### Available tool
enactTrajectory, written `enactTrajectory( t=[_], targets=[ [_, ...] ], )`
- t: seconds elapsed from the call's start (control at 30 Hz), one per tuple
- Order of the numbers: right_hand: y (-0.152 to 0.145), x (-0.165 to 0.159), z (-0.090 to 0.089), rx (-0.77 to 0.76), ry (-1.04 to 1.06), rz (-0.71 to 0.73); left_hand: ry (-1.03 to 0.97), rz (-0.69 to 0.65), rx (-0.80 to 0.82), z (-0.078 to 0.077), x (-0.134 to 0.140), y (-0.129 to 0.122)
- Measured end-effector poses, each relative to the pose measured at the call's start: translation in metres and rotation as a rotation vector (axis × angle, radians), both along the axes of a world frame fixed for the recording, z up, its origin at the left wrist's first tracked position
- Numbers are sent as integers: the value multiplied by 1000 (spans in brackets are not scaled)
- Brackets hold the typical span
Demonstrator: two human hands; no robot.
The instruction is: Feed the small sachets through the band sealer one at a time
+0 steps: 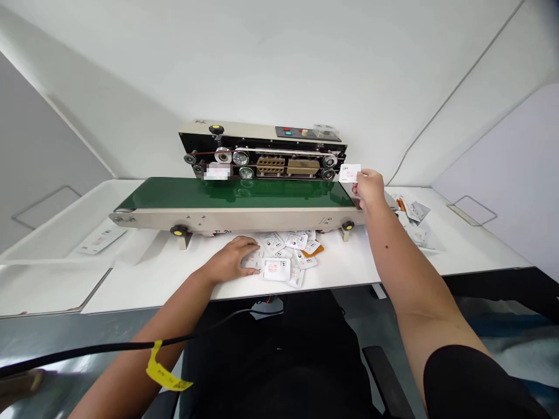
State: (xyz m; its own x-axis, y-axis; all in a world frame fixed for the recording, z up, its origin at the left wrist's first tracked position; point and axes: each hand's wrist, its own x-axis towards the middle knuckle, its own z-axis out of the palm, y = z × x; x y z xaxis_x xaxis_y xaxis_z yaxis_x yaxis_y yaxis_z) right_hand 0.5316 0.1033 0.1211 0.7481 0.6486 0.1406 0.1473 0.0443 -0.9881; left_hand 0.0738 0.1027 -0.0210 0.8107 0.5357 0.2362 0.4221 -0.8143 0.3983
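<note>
My right hand (370,185) is raised at the right end of the sealing machine (271,145), pinching a small white packet (348,173) with red print by its edge. The packet is beside the machine's right rollers, above the green conveyor belt (262,194). On the table in front of the machine, my left hand (233,260) lies with thumb and fingers apart around another white packet (252,262). Right of that hand is a loose pile of white packets (297,240); one packet (276,269) lies flat at its front. Under the rollers at the machine's left is a blurred white piece (217,171).
A white tray (26,251) at the left holds a flat white packet (102,238). More packets (414,224), some orange, are heaped at the right beyond my forearm. A black cable (100,348) with a yellow tag (166,375) crosses in front of my left arm.
</note>
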Motion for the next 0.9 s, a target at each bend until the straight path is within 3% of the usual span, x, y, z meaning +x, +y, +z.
enactTrajectory(
  t=[0.1,0.27,0.37,0.47,0.57,0.7,0.9],
  targets=[
    [16,2,2,-117,64,106,-16,35,-105,2,2,2],
    [25,-1,3,-160,47,178,-183,190,-347,2,-2,1],
    [7,-15,-6,7,-178,-25,-394,204,-622,3,5,-2],
    [-29,-57,-33,268,-464,-147,-634,139,-896,11,25,-2],
    [-65,-113,-74,352,-522,108,-688,51,-1051,20,54,1],
    [-85,-161,-119,285,-521,371,-759,29,-1076,18,80,1],
    [-85,-164,-140,235,-380,583,-859,62,-896,5,70,-3]
  ],
)
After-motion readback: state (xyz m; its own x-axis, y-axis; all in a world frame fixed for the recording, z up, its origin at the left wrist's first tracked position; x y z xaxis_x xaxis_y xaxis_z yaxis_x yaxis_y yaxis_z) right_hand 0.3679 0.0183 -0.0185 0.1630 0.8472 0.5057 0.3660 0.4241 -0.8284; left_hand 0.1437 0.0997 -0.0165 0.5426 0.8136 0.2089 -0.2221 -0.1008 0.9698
